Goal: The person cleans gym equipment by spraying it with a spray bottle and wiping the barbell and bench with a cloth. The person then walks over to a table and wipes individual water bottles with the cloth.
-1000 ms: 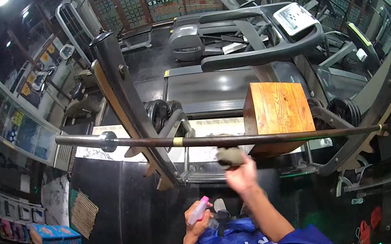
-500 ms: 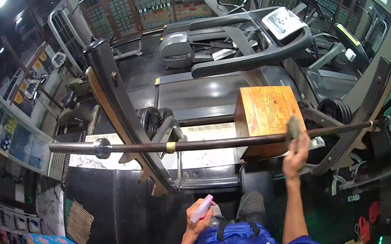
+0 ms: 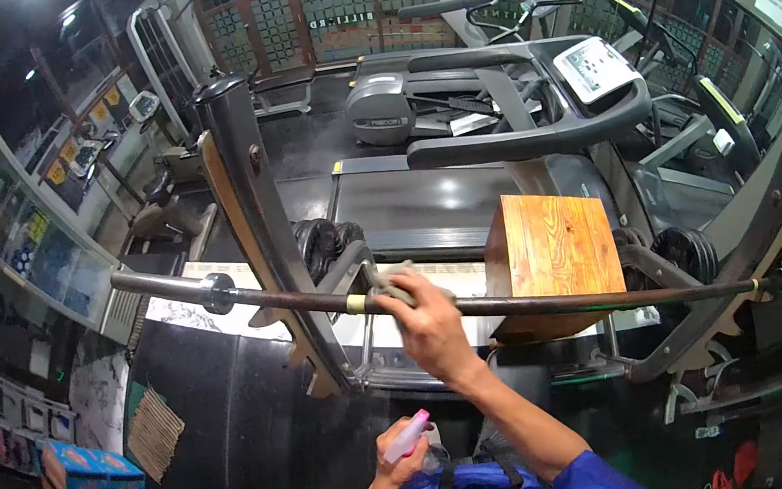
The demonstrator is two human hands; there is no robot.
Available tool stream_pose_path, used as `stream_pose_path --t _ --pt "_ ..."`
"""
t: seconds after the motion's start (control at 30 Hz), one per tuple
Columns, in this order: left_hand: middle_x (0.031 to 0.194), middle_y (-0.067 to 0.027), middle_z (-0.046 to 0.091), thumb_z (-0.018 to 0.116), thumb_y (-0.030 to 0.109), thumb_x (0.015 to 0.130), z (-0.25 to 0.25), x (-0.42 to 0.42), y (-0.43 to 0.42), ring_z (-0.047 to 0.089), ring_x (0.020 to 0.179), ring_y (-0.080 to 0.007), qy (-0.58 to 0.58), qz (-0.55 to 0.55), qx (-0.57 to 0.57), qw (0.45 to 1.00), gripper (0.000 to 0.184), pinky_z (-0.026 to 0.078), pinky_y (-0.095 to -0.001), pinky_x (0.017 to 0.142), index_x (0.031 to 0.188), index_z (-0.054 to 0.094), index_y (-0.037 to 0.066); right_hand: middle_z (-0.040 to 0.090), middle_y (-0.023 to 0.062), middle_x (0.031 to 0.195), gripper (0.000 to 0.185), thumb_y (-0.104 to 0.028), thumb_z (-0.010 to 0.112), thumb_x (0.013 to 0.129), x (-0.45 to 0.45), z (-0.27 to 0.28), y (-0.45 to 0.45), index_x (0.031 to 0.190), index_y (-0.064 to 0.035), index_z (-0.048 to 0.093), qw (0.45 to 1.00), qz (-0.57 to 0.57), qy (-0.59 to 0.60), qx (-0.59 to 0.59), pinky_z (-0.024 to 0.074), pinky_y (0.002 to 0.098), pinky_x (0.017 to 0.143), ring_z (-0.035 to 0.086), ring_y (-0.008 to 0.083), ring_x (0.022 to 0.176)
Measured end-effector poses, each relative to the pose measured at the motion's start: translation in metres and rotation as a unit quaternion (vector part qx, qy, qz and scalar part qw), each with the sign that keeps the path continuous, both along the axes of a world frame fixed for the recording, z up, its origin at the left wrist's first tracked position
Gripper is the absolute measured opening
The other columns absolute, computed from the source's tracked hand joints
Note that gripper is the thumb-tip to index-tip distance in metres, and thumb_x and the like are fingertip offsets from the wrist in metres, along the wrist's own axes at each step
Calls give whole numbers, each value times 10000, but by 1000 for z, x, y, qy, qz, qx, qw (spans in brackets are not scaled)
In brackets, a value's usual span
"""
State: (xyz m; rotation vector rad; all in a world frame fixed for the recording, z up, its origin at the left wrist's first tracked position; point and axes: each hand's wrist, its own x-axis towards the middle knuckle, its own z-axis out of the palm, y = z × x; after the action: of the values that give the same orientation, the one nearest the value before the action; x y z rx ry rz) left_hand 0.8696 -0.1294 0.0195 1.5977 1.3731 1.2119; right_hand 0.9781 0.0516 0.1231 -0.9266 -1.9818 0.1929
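Observation:
A long dark barbell (image 3: 541, 303) lies across the rack's two uprights. Around its left-middle part, just right of a yellow band, my right hand (image 3: 433, 332) presses a grey-green cloth (image 3: 401, 286) against the bar. Low in the middle, close to my blue shirt, my left hand (image 3: 396, 458) is closed around a spray bottle (image 3: 407, 438) with a pink top. The bottle's lower part is partly hidden by my fingers.
Behind the bar stands a wooden box (image 3: 560, 244). The rack's left upright (image 3: 251, 184) rises near the bar's left end, with weight plates (image 3: 684, 253) by the right one. A treadmill (image 3: 425, 201) lies beyond. Blue boxes (image 3: 94, 476) sit at the lower left.
My right hand with the cloth went right along the bar, then came back left to near the yellow band. My left hand still holds the bottle low down. The view has shifted slightly.

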Motion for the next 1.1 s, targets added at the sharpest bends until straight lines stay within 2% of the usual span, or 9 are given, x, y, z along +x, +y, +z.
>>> stream_pose_path --t 0.2,0.4,0.5,0.57,0.7,0.8,0.9,1.03,1.1 --pt "834 -126 672 615 56 768 3 12 14 669 691 -264 11 -3 54 998 195 533 -346 630 944 684 10 579 127 1149 348 -49 656 770 -12 4 1 1111 -110 686 996 -34 -76 15 486 409 926 581 315 1093" --pt "836 -118 672 617 50 765 -3 18 22 676 708 -264 27 -38 44 998 205 535 -344 633 955 685 9 613 106 1106 307 -35 665 743 32 3 -24 1038 -109 714 994 -48 -84 42 504 394 909 606 307 1040" --pt "857 -106 680 629 6 771 -23 20 24 685 714 -229 -62 -38 -13 997 233 539 -326 632 997 685 2 610 113 1133 276 -48 662 771 80 2 -32 1036 -101 716 989 -125 -84 -8 500 414 924 595 317 1065" --pt "865 -103 682 629 -20 774 -29 20 26 686 705 -203 -90 -44 -16 995 251 537 -310 623 1020 680 -8 614 105 1105 323 -15 690 722 123 5 -36 1029 -108 723 970 -215 -111 -19 521 397 892 604 300 1047" --pt "863 -106 678 618 -46 781 -27 22 31 677 669 -164 -130 -61 -54 988 252 529 -284 599 1026 674 -25 594 91 1137 450 73 718 648 203 18 -51 1051 -129 721 906 -395 -147 -39 539 365 886 607 289 1055" --pt "880 -107 675 612 -63 786 -27 26 36 670 659 -150 -110 -80 -30 990 248 531 -264 585 1025 669 -36 565 92 1185 469 120 660 704 249 11 -56 1111 -111 699 858 -498 -92 -93 515 392 947 587 300 1116" --pt "911 -112 673 605 -77 797 -22 33 41 664 665 -140 -127 -97 -42 986 248 546 -256 593 1037 660 -45 563 114 1159 444 119 638 721 249 6 -56 1108 -90 691 859 -497 -89 -83 504 410 954 584 321 1112" --pt "951 -113 667 601 -85 823 -16 45 45 658 673 -132 -244 -103 -113 958 259 565 -254 611 1077 641 -51 575 155 1172 468 95 647 690 189 16 -64 1117 -93 688 943 -309 -82 -94 459 433 1005 560 355 1152" --pt "958 -110 666 600 -79 836 -15 51 49 658 677 -133 -218 -129 -97 963 261 563 -255 611 1094 633 -52 571 165 1193 521 97 662 681 170 10 -69 1163 -100 681 953 -275 -114 -56 447 450 1018 539 359 1193"
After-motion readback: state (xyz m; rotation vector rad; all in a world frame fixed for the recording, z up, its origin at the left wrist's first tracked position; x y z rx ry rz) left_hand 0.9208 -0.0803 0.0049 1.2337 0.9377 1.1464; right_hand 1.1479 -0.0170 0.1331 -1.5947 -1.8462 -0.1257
